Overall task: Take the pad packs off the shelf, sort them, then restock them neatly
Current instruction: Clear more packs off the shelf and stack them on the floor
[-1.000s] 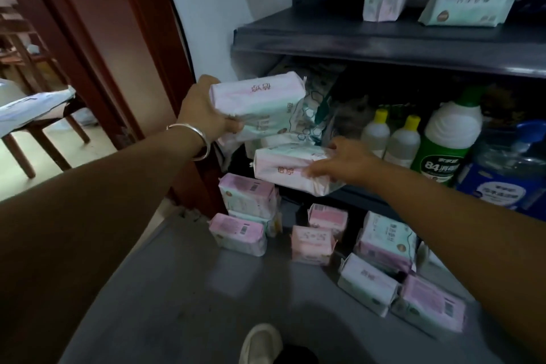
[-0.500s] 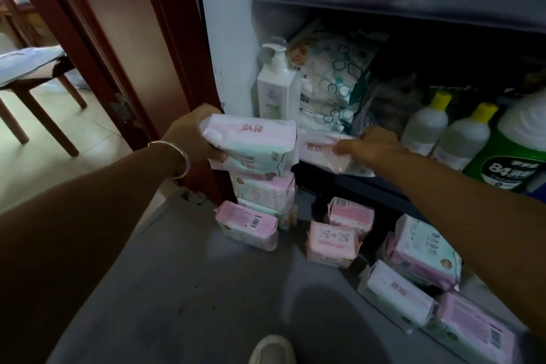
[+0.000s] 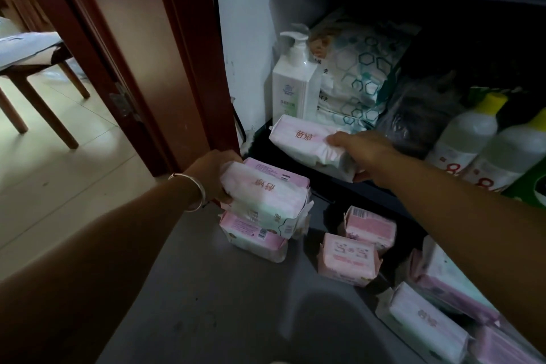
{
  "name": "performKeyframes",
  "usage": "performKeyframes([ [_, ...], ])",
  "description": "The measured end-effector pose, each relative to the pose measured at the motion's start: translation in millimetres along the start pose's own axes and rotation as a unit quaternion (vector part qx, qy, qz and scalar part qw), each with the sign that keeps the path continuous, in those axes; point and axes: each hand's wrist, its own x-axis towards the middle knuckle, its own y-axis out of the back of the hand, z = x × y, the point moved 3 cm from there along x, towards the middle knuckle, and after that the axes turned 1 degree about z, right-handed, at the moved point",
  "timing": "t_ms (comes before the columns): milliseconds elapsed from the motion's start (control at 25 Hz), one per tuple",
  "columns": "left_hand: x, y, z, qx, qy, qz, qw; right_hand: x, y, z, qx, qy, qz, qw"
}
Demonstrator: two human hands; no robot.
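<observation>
A: Gripping a pad pack (image 3: 263, 201) end-on, left hand (image 3: 212, 174) sets it atop the floor stack (image 3: 254, 238) directly below.
B: Right hand (image 3: 366, 154) clasps another pack (image 3: 307, 143), long axis crosswise, on the shelf (image 3: 295, 174) edge.

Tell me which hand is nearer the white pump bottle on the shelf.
Right. The right hand grips a pad pack lying just below and right of the pump bottle. The left hand holds another pack lower down, over the stack on the floor.
</observation>
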Motion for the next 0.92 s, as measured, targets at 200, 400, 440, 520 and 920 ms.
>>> performKeyframes([
  [200, 14, -28, -16, -0.013, 0.024, 0.025, 0.999, 17, -15, 4, 0.015, 0.006, -0.015, 1.0],
  [400, 14, -39, -6, 0.147, 0.048, 0.003, 0.988, 40, -32, 8, 0.059, -0.017, -0.03, 0.998],
  [440, 13, -38, -4, 0.202, 0.042, -0.014, 0.978, 43, -35, 8, 0.065, -0.019, -0.031, 0.997],
  [520, 14, -35, 2, 0.278, 0.016, -0.039, 0.96, 50, -38, 7, 0.072, -0.019, -0.029, 0.997],
  [920, 33, -44, 25, 0.354, -0.075, -0.194, 0.912, 59, -41, 8, 0.092, -0.008, -0.013, 0.996],
])
